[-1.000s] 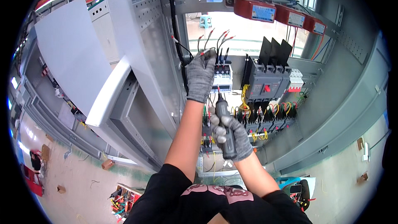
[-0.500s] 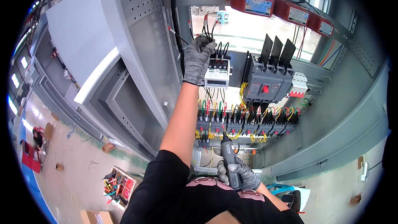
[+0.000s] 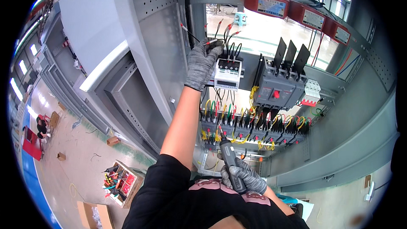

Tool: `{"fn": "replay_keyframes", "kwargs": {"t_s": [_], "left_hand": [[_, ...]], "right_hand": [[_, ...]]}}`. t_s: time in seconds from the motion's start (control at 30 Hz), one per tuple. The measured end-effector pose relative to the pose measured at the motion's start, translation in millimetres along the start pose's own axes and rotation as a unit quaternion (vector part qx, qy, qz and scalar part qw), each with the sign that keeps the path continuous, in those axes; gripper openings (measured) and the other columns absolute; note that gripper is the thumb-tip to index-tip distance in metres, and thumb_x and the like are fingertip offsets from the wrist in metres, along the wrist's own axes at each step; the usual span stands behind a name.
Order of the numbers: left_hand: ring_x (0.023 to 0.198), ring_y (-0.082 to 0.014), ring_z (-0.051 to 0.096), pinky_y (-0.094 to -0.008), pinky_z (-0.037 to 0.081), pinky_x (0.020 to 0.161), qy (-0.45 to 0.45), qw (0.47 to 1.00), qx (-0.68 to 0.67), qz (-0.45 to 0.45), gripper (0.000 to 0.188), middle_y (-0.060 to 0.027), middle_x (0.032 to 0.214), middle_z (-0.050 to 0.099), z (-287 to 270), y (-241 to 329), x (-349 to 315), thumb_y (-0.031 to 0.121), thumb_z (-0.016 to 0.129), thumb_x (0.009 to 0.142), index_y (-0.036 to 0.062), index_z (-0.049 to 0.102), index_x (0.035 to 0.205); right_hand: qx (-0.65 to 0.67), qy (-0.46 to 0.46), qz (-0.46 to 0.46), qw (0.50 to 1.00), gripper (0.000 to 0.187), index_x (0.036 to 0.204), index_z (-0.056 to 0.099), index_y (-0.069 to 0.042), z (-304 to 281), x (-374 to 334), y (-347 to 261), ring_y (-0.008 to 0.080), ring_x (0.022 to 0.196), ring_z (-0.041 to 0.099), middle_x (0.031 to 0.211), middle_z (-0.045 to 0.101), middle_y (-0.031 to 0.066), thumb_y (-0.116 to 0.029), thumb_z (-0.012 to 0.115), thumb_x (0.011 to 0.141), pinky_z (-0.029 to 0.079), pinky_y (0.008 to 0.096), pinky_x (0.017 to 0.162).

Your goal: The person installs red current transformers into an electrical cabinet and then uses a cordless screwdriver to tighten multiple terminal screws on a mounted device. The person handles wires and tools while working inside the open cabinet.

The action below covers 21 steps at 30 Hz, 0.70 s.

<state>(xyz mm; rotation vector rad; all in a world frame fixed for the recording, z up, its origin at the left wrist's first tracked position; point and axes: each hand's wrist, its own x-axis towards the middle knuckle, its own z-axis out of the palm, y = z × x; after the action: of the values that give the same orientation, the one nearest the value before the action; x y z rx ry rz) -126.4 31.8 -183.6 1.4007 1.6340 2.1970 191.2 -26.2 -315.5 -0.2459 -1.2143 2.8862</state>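
My left hand (image 3: 202,64), in a grey knitted glove, is raised beside a small white meter (image 3: 227,76) with a dark display. Its fingers are pinched on a black wire (image 3: 214,41) with a red-and-white end. Several more black wires with red tips (image 3: 229,27) fan out above the meter. Low in front of my body, my right hand (image 3: 246,176), gloved alike, wraps round a dark grey electric screwdriver (image 3: 229,156). The screwdriver's bit points up toward a row of small breakers (image 3: 254,130), apart from the meter.
A large moulded-case breaker (image 3: 278,85) with black upright barriers sits right of the meter, beside a white-and-red breaker (image 3: 311,93). Red current transformers (image 3: 266,5) hang from the top rail. Grey cabinet walls (image 3: 154,46) flank both sides. On the floor stands a toolbox (image 3: 123,185); a person (image 3: 42,127) is far left.
My left fingers have shifted on the wires; one red-and-white end now lies across them, and the others spread to the right. The screwdriver's tip has swung left. The whole view has shifted slightly.
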Motion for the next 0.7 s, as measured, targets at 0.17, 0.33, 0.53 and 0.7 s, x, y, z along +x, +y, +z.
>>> {"fn": "replay_keyframes", "kwargs": {"t_s": [0.17,0.33,0.53,0.7], "left_hand": [[0.087,-0.0114,0.064,-0.0246,0.052,0.082,0.007,1.0,-0.027,-0.002,0.014,-0.0068,0.094,0.068,-1,2,-18,0.004,0.061,0.089,-0.0004,0.064,0.103],[0.085,-0.0124,0.064,-0.0247,0.052,0.08,0.033,0.998,0.051,0.006,0.013,-0.0068,0.092,0.068,-10,-13,-31,0.001,0.06,0.088,-0.0001,0.064,0.1],[0.086,-0.0124,0.064,-0.0249,0.051,0.082,0.028,0.999,-0.027,-0.002,0.014,-0.0078,0.094,0.068,-7,-11,-29,0.001,0.06,0.088,0.0004,0.064,0.101],[0.088,-0.0138,0.065,-0.026,0.05,0.083,0.016,0.998,0.035,0.045,0.016,-0.0086,0.096,0.069,2,-15,-20,0.005,0.061,0.089,0.001,0.065,0.103]], "right_hand": [[0.027,0.058,-0.034,0.997,0.029,0.118,0.046,-0.004,2,2,-1,0.0188,0.065,0.06,0.089,0.058,0.0093,-0.017,0.056,0.093,0.054,0.0325,0.057],[0.054,0.095,-0.068,0.992,0.026,0.116,0.043,-0.005,10,8,-5,0.019,0.062,0.059,0.089,0.055,0.0085,-0.012,0.054,0.093,0.053,0.0322,0.052],[0.038,0.103,-0.082,0.99,0.027,0.116,0.041,-0.005,13,17,0,0.0187,0.059,0.059,0.088,0.055,0.0088,-0.012,0.054,0.093,0.053,0.0322,0.051],[0.056,0.09,-0.065,0.992,0.037,0.125,0.038,-0.005,10,23,6,0.0189,0.061,0.058,0.088,0.055,0.01,-0.012,0.054,0.093,0.052,0.0329,0.052]]}}
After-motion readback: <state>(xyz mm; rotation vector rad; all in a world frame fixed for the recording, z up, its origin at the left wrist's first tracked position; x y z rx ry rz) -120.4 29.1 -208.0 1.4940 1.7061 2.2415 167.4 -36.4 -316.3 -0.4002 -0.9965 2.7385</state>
